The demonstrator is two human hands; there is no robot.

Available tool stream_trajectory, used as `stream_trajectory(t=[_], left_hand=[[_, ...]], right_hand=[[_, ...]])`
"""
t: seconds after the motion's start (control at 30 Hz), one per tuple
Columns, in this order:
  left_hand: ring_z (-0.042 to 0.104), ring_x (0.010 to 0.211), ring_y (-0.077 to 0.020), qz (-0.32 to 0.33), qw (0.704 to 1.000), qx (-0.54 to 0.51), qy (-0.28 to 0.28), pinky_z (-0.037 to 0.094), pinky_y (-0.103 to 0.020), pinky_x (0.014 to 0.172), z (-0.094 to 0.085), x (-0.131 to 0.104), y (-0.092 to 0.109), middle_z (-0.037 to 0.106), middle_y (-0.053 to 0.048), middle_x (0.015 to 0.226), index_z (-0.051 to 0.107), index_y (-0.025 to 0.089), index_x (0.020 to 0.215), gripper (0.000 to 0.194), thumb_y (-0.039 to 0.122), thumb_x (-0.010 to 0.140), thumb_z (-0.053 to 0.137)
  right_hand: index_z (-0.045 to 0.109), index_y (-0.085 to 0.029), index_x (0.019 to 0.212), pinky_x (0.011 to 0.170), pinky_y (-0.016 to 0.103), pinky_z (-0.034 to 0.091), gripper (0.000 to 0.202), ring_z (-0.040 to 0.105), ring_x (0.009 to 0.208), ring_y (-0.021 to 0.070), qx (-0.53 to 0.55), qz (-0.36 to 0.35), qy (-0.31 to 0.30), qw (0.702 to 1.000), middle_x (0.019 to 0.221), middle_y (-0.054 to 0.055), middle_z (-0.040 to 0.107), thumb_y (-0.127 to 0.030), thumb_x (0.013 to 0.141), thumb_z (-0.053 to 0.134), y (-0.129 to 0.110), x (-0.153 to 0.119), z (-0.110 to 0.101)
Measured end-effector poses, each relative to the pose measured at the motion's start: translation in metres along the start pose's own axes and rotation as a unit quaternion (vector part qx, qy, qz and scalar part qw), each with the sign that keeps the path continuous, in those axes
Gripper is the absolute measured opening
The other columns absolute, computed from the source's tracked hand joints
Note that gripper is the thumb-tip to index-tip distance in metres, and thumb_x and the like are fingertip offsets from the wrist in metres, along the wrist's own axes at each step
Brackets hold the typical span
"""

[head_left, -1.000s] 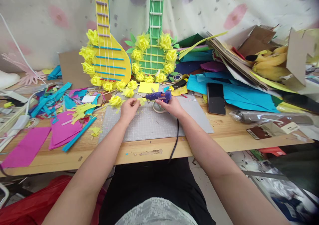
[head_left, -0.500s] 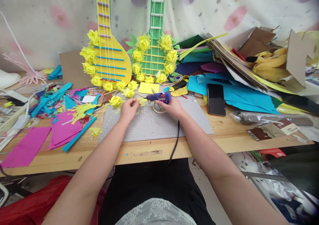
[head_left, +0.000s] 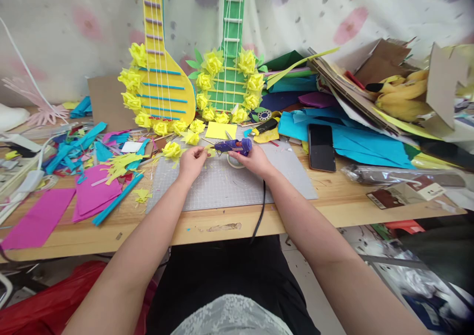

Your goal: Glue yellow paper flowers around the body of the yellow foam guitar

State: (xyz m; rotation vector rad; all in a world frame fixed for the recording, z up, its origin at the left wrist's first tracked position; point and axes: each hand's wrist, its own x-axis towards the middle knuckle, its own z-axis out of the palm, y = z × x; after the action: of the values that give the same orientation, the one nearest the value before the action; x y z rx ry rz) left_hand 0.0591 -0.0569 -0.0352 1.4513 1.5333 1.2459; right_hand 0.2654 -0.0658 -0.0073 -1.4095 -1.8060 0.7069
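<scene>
Glue gun point(head_left: 231, 146) in right hand point(head_left: 256, 161)

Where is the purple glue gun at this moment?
In the head view, the purple glue gun is near the centre, in the right hand, over the gray mat, just right of the left hand.

Bright, diffuse light; soft, faint shadows. Plastic wrapping point(head_left: 400, 173) glints. Dimmer below table point(head_left: 92, 238). Wide-angle stretching, blur toward edges.
</scene>
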Motion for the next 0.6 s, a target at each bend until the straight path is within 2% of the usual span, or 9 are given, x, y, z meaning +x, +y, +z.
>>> stream_trajectory(t=[0.23, 0.4, 0.53, 0.6], left_hand=[[0.066, 0.069, -0.0166, 0.005, 1.000, 0.004, -0.006, 0.047, -0.026, 0.065, 0.000, -0.001, 0.002, 0.074, -0.005, 0.076, 0.068, 0.017, 0.079, 0.019, 0.032, 0.074, 0.058], [0.065, 0.067, -0.0166, 0.017, 1.000, -0.003, -0.003, 0.047, -0.027, 0.065, 0.000, -0.002, 0.003, 0.072, -0.005, 0.074, 0.067, 0.017, 0.079, 0.018, 0.032, 0.074, 0.059], [0.066, 0.074, -0.0172, 0.066, 0.998, -0.006, -0.010, 0.049, -0.027, 0.069, -0.021, -0.001, 0.019, 0.071, -0.005, 0.081, 0.066, 0.017, 0.081, 0.019, 0.033, 0.070, 0.064], [0.066, 0.078, -0.0167, 0.063, 0.998, -0.013, 0.020, 0.050, -0.027, 0.071, -0.037, 0.004, 0.030, 0.071, -0.005, 0.083, 0.064, 0.017, 0.081, 0.018, 0.032, 0.070, 0.064]], right_hand=[[0.071, -0.021, 0.092, 0.085, 0.042, 0.051, 0.030, 0.067, 0.096, 0.0283, -0.028, 0.019, 0.033, 0.999, 0.096, 0.008, 0.073, -0.046, 0.075, 0.067, 0.005, 0.002, 0.000], [0.070, -0.019, 0.097, 0.083, 0.040, 0.050, 0.037, 0.066, 0.097, 0.0292, -0.036, 0.064, 0.053, 0.996, 0.096, 0.008, 0.073, -0.048, 0.075, 0.064, 0.005, 0.004, -0.003], [0.070, -0.017, 0.094, 0.078, 0.038, 0.050, 0.042, 0.067, 0.091, 0.0291, -0.028, 0.085, 0.078, 0.993, 0.089, 0.009, 0.072, -0.053, 0.075, 0.062, 0.006, 0.004, -0.008], [0.070, -0.017, 0.090, 0.076, 0.036, 0.049, 0.041, 0.067, 0.087, 0.0279, -0.016, 0.080, 0.080, 0.993, 0.085, 0.008, 0.072, -0.054, 0.074, 0.061, 0.008, 0.004, -0.008]])
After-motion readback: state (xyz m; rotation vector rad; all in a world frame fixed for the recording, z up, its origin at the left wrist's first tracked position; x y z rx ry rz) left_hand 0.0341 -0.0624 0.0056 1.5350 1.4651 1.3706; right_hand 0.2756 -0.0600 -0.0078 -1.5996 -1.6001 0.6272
